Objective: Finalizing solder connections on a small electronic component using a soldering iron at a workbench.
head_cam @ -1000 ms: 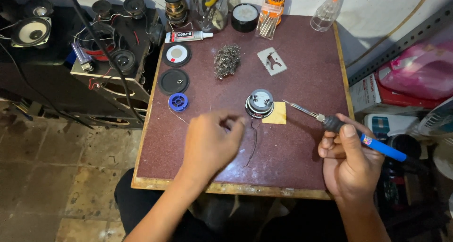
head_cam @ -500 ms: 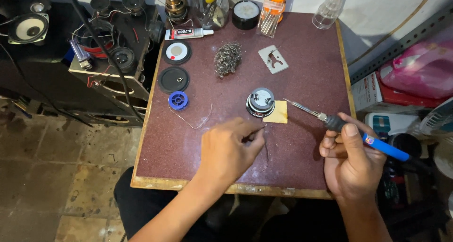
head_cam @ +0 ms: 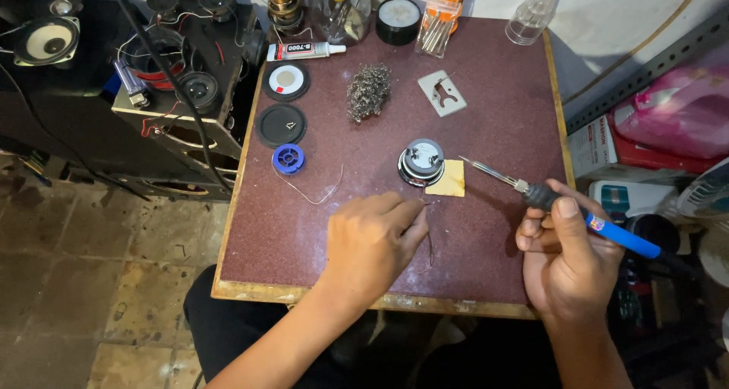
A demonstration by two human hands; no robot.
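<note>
I am looking down at a small dark red worktable (head_cam: 304, 245) from above. My right hand (head_cam: 569, 260) is closed around the blue handle of a soldering iron (head_cam: 562, 207), held like a pen; its thin metal tip points up and left, ending just beside a yellow sponge pad (head_cam: 449, 179) without touching it. My left hand (head_cam: 372, 241) rests near the front middle of the table, fingers pinched shut on a thin dark wire (head_cam: 430, 241) that hangs down and curves toward the table edge.

Just beyond my left hand sits a small round speaker driver (head_cam: 421, 161), metal back facing up, touching the left edge of the sponge pad. Farther back lie a tangle of metal cleaning wool (head_cam: 369, 91) and a small grey metal plate (head_cam: 442, 93). On the left side sit a blue spool of solder (head_cam: 288, 158) with a loose strand trailing right, two round black speaker parts (head_cam: 281, 125) and a white glue tube (head_cam: 305, 51). A black speaker cabinet (head_cam: 152, 100) with loose wires stands left of the table.
</note>
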